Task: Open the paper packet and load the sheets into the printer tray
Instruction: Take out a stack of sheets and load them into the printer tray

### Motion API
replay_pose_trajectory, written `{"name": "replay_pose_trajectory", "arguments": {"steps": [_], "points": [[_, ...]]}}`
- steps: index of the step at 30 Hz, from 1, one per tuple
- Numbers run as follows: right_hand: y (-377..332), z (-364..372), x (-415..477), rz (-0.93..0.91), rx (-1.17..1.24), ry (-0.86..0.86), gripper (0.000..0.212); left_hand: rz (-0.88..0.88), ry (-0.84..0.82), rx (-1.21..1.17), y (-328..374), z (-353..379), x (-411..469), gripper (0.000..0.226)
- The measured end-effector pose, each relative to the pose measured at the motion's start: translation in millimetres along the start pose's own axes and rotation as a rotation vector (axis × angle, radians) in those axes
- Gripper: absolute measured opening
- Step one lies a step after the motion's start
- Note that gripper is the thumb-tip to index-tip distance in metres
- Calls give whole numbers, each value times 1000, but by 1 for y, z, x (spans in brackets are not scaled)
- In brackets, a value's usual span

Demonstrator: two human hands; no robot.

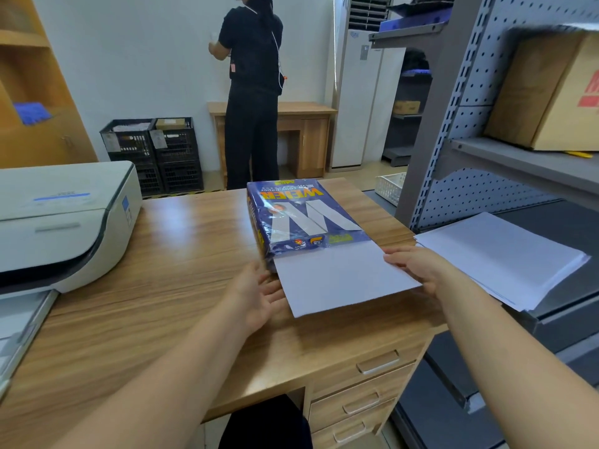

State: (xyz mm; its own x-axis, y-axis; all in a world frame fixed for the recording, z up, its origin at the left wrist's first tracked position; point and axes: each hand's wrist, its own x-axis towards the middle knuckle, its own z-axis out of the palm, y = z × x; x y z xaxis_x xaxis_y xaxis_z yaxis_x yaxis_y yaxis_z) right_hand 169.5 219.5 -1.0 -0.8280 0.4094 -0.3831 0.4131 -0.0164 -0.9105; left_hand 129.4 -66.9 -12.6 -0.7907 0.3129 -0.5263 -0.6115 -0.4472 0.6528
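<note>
Both bare forearms reach forward over the wooden desk toward a wad of white sheets that juts from the near, open end of the blue paper packet. On the sheets' left edge, the left hand lies open, palm turned inward and fingers loosely spread, touching or nearly touching the paper; whether it has any real hold cannot be told. At the right edge, the right hand has its fingers laid flat on top and its thumb hidden below, so it looks to be pinching the stack lightly, though the grip is not plain. The packet lies flat near the middle of the desk with its printed face up and its wrapper crumpled at the opened end, which suggests the opening step is done and the sheets are partway drawn out. Off to the right, on a dark lower surface beside the grey pegboard shelving, lies a separate loose stack of paper. At the desk's left end stands the white printer, well apart from the packet, with its paper tray pulled out at the frame's edge. Loading seems not yet begun for this wad: it must still come free of the wrapper and be carried across to the tray. In the background a person in dark clothes stands facing the wall.
</note>
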Motion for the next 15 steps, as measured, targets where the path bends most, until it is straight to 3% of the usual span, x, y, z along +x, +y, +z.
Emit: {"name": "replay_pose_trajectory", "arguments": {"steps": [3, 6, 15], "points": [[2, 2, 1, -15, -44, 25, 25, 42, -31, 240, 4, 3, 3, 29], [3, 5, -1, -26, -37, 16, 21, 55, -20, 324, 8, 3, 7, 15], [4, 6, 1, -40, -117, 7, 24, 126, 12, 403, 8, 9, 14, 37]]}}
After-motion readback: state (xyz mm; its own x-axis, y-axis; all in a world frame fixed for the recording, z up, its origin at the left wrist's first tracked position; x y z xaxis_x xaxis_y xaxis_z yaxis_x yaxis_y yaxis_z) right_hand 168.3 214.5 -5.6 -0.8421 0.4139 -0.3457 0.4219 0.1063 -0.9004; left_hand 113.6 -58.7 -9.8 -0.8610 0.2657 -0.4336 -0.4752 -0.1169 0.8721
